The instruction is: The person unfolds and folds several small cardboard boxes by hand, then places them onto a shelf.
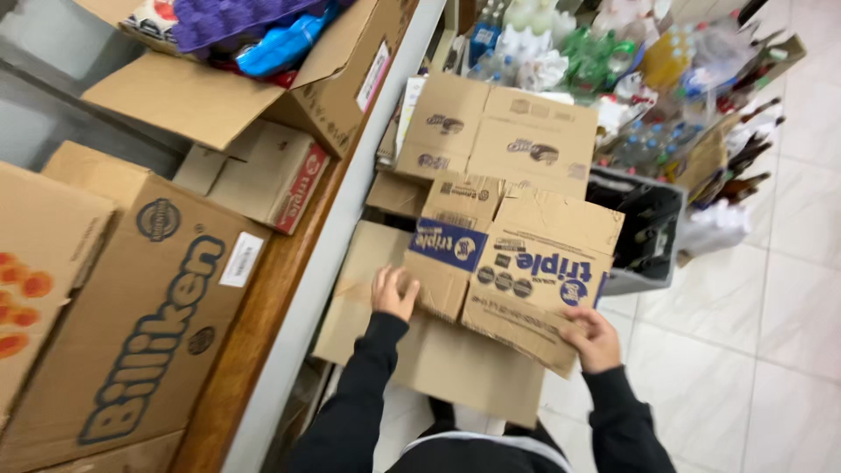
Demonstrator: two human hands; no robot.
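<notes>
Hands on flattened brown cardboard box with blue printed panels [517, 271], held over pale tiled floor [771, 289], in front of person in dark sleeves; left hand [393, 292] laid on near left flap, fingers curled over its edge, grip loose and partly closed on the cardboard; right hand [594, 338] at near right corner, thumb on top and fingers beneath, pinching that corner firmly. Beneath it, plain brown flat cardboard sheet [455, 359] lying toward the near side; beyond, second flattened brown carton with small dark printed marks [499, 131], farther off. Right of these, dark grey plastic crate [644, 236] on the floor; far right, heap of clear and coloured plastic bottles [631, 61]. Left, long wooden bench with pale edge [289, 263] running near to far, loaded with large brown carton with grey lettering [149, 324], smaller brown box with red end panel [263, 175] and open brown carton filled with purple and blue packets [263, 52].
</notes>
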